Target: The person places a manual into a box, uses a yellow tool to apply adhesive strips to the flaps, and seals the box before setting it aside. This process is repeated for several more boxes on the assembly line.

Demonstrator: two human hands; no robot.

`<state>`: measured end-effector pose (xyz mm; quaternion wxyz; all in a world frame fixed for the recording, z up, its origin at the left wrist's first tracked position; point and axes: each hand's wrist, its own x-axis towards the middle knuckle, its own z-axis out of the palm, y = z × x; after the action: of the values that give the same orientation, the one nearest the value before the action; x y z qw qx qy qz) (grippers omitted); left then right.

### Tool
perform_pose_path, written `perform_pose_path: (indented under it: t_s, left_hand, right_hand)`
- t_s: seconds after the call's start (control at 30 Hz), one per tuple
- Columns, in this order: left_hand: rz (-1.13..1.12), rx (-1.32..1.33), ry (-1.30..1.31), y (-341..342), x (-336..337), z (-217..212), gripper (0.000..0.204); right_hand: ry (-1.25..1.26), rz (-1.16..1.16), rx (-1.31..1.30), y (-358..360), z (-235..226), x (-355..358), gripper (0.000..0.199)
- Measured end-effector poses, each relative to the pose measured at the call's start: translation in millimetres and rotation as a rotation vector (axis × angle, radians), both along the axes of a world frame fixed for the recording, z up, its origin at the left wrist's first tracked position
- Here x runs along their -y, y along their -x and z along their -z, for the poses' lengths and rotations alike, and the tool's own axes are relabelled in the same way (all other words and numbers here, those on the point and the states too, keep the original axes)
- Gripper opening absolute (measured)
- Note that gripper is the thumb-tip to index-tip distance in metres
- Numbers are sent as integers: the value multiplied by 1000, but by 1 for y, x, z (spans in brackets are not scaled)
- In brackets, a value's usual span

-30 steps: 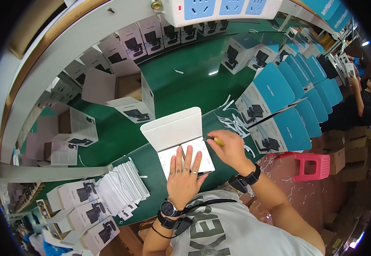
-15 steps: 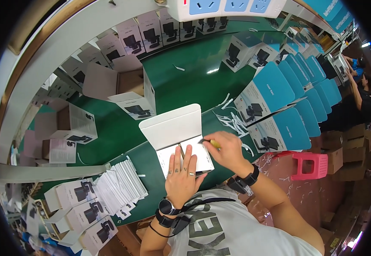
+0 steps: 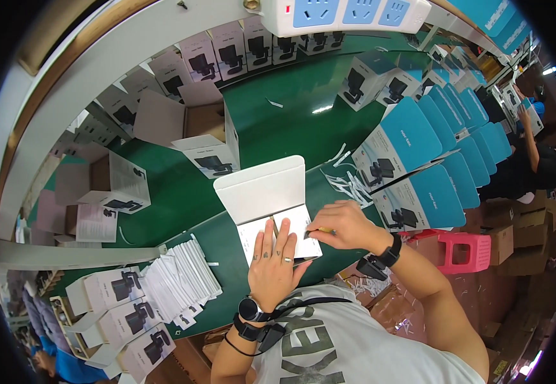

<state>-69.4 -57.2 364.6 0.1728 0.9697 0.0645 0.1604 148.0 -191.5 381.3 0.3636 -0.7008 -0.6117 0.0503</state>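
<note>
In front of me an open white box [image 3: 264, 187] rests on the table, its lid flap tipped back away from me. My left hand [image 3: 271, 259] lies flat on the white surface within it, fingers stretched out and pressing down. A narrow brown gap shows in that surface beside the fingers. My right hand [image 3: 349, 225] is closed around a small yellow-handled tool [image 3: 326, 230] with a dark tip; most of the handle is hidden in the fist. The tip is at the right part of the white surface; whether it touches cannot be told.
White paper strips [image 3: 348, 182] lie beyond my right hand. Boxes with teal lids [image 3: 412, 134] stand at right. A stack of folded white leaflets [image 3: 185, 281] sits at left, near open cartons [image 3: 207, 153]. A power strip [image 3: 348, 16] hangs above; a pink stool [image 3: 463, 251] is on the floor.
My right hand has moved slightly down and turned, bringing the tool's tip lower along the white surface. My left hand has stayed in place on the box.
</note>
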Motion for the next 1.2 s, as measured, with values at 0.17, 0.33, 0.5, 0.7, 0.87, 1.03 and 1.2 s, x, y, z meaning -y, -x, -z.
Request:
perform_pose_path:
  t_s: [0.17, 0.33, 0.5, 0.7, 0.87, 1.03, 1.2]
  left_hand:
    - [-5, 3, -10, -1, 6, -2, 63]
    - [-12, 0, -12, -1, 3, -2, 62]
    - [-5, -8, -25, -2, 8, -5, 63]
    - [-65, 67, 0, 0, 12, -5, 64]
    - [-63, 89, 39, 5, 15, -2, 68]
    - [-17, -54, -82, 13, 18, 1, 73]
    - [34, -180, -249, 24, 22, -2, 60]
  right_hand:
    - [-67, 122, 138, -15, 6, -6, 10]
    - [46, -77, -5, 6, 0, 7, 18]
    - [38, 348, -309, 26, 7, -7, 25]
    - [4, 565, -652, 41, 31, -13, 24]
    - [368, 455, -569, 48, 69, 76, 26]
    - [414, 615, -126, 40, 71, 104, 34]
    - [-6, 372, -91, 60, -10, -5, 22]
